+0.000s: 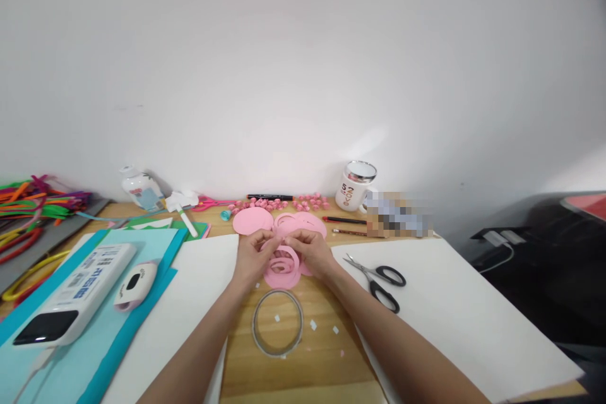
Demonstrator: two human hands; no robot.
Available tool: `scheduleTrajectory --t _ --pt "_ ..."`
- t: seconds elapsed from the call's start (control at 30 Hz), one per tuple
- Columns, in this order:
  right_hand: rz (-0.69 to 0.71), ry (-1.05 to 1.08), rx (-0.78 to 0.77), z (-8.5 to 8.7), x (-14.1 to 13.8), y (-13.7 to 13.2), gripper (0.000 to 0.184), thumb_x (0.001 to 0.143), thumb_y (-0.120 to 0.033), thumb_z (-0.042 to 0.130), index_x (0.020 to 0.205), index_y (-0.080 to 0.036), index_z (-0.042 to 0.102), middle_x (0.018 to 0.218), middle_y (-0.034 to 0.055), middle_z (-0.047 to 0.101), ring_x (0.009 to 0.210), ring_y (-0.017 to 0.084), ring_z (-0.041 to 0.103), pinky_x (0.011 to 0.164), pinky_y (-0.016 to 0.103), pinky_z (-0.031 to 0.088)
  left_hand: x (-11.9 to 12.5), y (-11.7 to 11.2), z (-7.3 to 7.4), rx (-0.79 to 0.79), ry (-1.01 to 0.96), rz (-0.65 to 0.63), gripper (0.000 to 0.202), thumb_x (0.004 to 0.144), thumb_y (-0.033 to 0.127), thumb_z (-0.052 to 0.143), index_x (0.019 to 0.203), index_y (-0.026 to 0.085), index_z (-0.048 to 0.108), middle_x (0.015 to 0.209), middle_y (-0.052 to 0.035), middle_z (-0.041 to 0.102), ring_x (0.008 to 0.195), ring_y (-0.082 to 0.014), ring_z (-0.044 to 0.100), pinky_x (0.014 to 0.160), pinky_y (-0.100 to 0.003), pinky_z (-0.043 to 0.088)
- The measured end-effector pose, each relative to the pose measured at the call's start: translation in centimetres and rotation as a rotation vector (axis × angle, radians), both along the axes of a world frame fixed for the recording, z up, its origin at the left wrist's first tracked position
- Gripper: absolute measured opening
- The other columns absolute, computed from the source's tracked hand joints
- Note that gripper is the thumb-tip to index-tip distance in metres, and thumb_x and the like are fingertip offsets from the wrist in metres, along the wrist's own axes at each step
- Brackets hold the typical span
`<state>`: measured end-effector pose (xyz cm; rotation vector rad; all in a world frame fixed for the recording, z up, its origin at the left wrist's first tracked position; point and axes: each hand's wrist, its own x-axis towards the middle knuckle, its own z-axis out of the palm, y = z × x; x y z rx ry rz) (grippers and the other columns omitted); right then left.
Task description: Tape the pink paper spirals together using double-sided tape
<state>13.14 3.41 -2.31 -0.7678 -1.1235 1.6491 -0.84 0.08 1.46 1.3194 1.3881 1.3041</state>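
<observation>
Both my hands meet over the middle of the wooden desk [326, 363]. My left hand [254, 257] and my right hand [310, 252] have their fingers pinched together on the end of a pink paper spiral strip [283, 265], which hangs down in coils between them. Just behind the hands lie pink paper discs [252, 219] and another cut spiral [307, 222]. A row of small rolled pink paper roses [310, 202] runs along the back. A clear tape ring [277, 322] lies on the wood below the hands.
Black-handled scissors [380, 279] rest on a white sheet [454, 309] to the right. A white mug [355, 186], pencils [348, 220] and a black marker [269, 197] stand behind. Left: blue paper [142, 246], a power bank [76, 293], a small white device [136, 285], pipe cleaners [33, 202].
</observation>
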Motion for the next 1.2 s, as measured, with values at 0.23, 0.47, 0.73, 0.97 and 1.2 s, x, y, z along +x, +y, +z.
scheduleTrajectory --t 0.23,0.47,0.73,0.97,1.2 --pt "0.029 0.144 -0.066 -0.26 0.05 0.26 0.036 0.055 -0.025 0.077 0.088 -0.017 0.067 0.085 0.0069 0.071 0.081 0.021 0.065 0.082 0.036 0.047 -0.02 -0.09 0.18 -0.051 -0.069 0.012 0.025 0.063 0.039 0.066 0.064 0.014 0.063 0.062 -0.0023 0.065 0.055 -0.0131 0.058 0.051 -0.022 0.046" --pt "0.027 0.155 -0.091 -0.2 0.14 0.15 0.041 0.054 -0.025 0.078 0.092 -0.014 0.066 0.084 0.009 0.071 0.081 0.022 0.066 0.082 0.039 0.048 0.2 -0.22 0.34 -0.062 -0.084 0.013 0.028 0.061 0.041 0.067 0.064 0.013 0.063 0.062 -0.0014 0.064 0.054 -0.0125 0.057 0.048 -0.021 0.046" --pt "0.015 0.167 -0.103 -0.25 -0.02 0.12 0.037 0.055 -0.024 0.078 0.089 -0.014 0.066 0.082 0.0085 0.071 0.079 0.021 0.067 0.08 0.037 0.049 0.17 -0.07 0.02 -0.064 -0.095 0.012 0.027 0.061 0.039 0.068 0.064 0.013 0.063 0.06 -0.0015 0.063 0.056 -0.0139 0.058 0.051 -0.023 0.048" --pt "0.015 0.192 -0.108 -0.26 -0.05 0.18 0.038 0.055 -0.025 0.078 0.089 -0.014 0.065 0.08 0.0088 0.072 0.078 0.022 0.067 0.08 0.039 0.049 -0.15 0.23 -0.47 -0.032 -0.015 0.022 0.026 0.062 0.039 0.066 0.065 0.013 0.064 0.062 -0.0035 0.064 0.058 -0.0149 0.058 0.05 -0.021 0.046" --pt "-0.02 0.121 -0.132 -0.22 0.12 0.22 0.042 0.051 -0.023 0.079 0.089 -0.014 0.064 0.077 0.0077 0.072 0.073 0.021 0.067 0.076 0.037 0.051 0.11 -0.1 -0.13 -0.099 -0.074 0.016 0.028 0.059 0.04 0.068 0.064 0.013 0.062 0.058 -0.0006 0.059 0.052 -0.0123 0.054 0.041 -0.019 0.046"
